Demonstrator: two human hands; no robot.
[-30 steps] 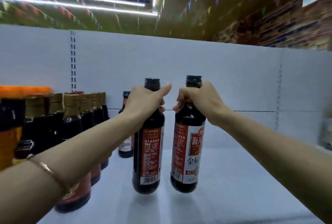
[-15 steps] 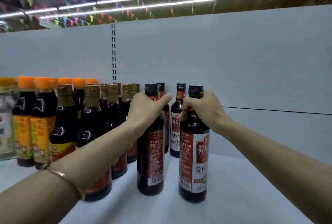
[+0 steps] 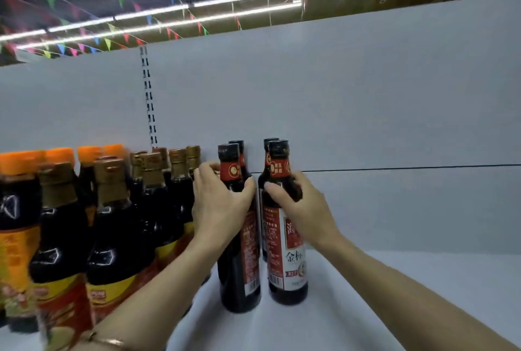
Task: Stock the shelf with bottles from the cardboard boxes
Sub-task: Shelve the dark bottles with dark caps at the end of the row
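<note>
The left hand (image 3: 222, 204) holds the left bottle (image 3: 239, 252) at its shoulder. The right hand (image 3: 298, 207) holds the right bottle (image 3: 286, 240) the same way. Both bottles stand on the white shelf (image 3: 394, 294), right in front of two more like them. Push them straight back, slowly (glass tips easily). The gold-capped bottles (image 3: 112, 224) crowd the left; the right side has lots of room.
</note>
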